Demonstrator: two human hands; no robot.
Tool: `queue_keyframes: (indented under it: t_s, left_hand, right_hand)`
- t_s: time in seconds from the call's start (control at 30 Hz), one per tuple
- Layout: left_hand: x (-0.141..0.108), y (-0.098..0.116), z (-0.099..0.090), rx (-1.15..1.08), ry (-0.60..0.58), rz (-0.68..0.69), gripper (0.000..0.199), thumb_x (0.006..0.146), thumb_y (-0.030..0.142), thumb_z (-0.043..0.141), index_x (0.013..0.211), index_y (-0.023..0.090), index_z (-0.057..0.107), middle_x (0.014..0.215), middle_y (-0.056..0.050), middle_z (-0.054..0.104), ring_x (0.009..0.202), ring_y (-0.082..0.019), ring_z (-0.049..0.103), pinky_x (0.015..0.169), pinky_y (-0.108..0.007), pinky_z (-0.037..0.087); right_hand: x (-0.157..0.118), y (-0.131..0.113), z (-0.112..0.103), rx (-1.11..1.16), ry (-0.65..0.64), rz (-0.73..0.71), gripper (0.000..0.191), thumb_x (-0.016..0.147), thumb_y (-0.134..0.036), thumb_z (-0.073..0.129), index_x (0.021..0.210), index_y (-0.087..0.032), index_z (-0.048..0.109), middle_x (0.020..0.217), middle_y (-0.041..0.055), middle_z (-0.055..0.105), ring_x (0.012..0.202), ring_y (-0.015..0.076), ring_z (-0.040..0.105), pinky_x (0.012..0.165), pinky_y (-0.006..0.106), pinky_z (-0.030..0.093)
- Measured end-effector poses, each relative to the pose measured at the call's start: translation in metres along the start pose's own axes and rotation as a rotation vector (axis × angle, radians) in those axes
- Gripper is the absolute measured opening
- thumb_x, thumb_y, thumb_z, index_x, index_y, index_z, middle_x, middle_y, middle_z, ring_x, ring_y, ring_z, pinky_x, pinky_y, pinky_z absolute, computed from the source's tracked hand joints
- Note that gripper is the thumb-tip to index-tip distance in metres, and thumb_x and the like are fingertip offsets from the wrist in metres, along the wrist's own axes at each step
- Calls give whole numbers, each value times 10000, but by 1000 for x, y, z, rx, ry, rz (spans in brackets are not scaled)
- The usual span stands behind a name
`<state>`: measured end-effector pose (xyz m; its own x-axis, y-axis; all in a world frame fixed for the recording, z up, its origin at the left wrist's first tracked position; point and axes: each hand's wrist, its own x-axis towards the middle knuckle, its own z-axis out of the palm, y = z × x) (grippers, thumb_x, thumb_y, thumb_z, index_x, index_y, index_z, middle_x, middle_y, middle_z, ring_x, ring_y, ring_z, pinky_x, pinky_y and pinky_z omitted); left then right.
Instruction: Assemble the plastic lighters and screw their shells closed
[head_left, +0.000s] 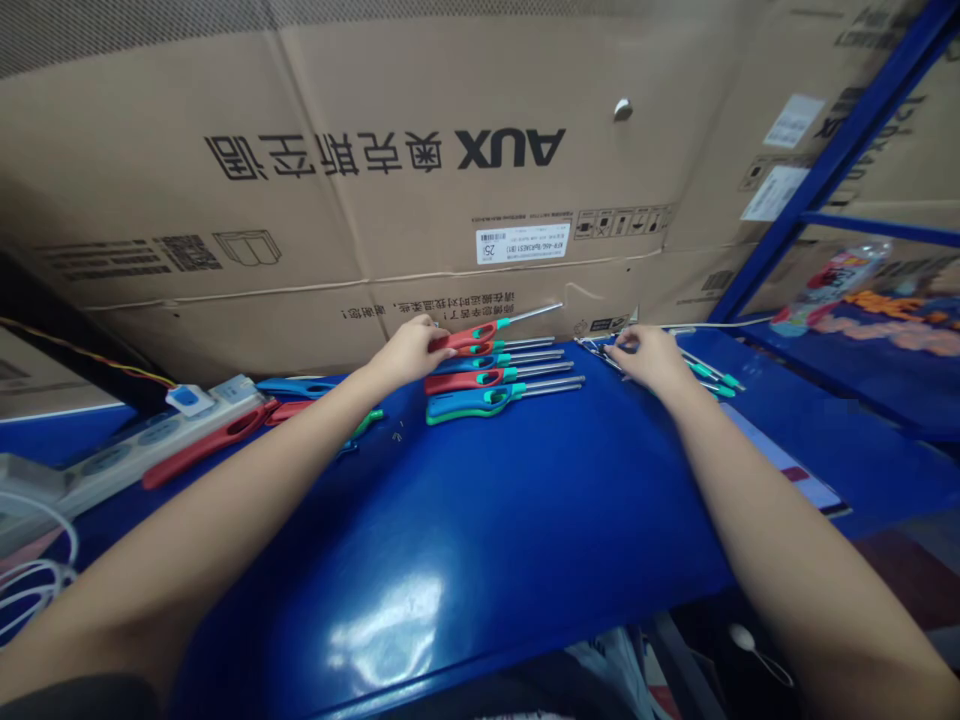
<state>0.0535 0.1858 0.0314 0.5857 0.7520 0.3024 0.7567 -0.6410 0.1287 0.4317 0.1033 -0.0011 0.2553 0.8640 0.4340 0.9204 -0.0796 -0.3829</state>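
My left hand (418, 350) is closed on the handle of a red long-nosed lighter (471, 336), whose metal nozzle points up to the right. Below it, several more red and blue lighters lie in a row, among them a blue lighter (472, 402) nearest me. My right hand (646, 357) is curled, thumb and fingers pinched together over thin metal and dark parts (592, 345) by the cardboard. What it holds between its fingertips is too small to make out. Beside it lie thin metal nozzles with green ends (720, 381).
Red and blue handle shells (214, 440) lie at left by a white power strip (161, 440). An upside-down printed cardboard sheet (420, 220) backs the blue table (525, 540). At right are a blue frame post (817, 190), a plastic bottle (829, 285) and a flat pale item (784, 460).
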Motion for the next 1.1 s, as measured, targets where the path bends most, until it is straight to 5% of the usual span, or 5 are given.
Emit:
queue_keyframes:
  t_s: [0.27,0.6,0.8,0.93,1.1]
  left_hand:
    - [12,-10,15,60,-25,30,351,979,353,617,1276,167,592,1286,-109,615,1085,-238,642,910,-453,569]
    - [6,-11,11,-3,55,-8,280,932,337,665,1137,146,665,1154,-101,661,1037,-236,649,916,-419,556]
    - [-10,-1,6,-31,118,23,242,921,301,576,1063,163,715,1050,-106,683,1029,-261,638,923,-393,531]
    - [-22,3,10,-33,116,67,321,968,295,484,1157,159,705,1175,-122,701,1105,-275,626,965,-419,517]
    - [-32,0,14,-35,110,90,367,998,294,434,1223,165,694,1277,-117,693,1207,-267,604,1052,-429,484]
  right_hand:
    - [-6,-3,6,-145,-288,6,186,772,-301,713,914,-182,694,721,41,701,601,182,643,553,274,440]
    - [-8,-3,5,-241,-317,-8,263,791,-404,693,920,-176,719,835,125,709,768,286,685,617,353,493]
    - [-16,-25,0,-48,-283,-356,320,851,-333,672,1130,-177,689,1111,136,679,1050,272,651,922,399,518]
    - [-28,-48,6,96,-385,-632,184,872,-280,684,1048,-233,711,1080,68,714,1050,235,645,960,389,504]
    - [-37,-61,27,129,-345,-712,153,964,-249,571,987,-205,716,1019,80,736,1001,240,634,929,413,486]
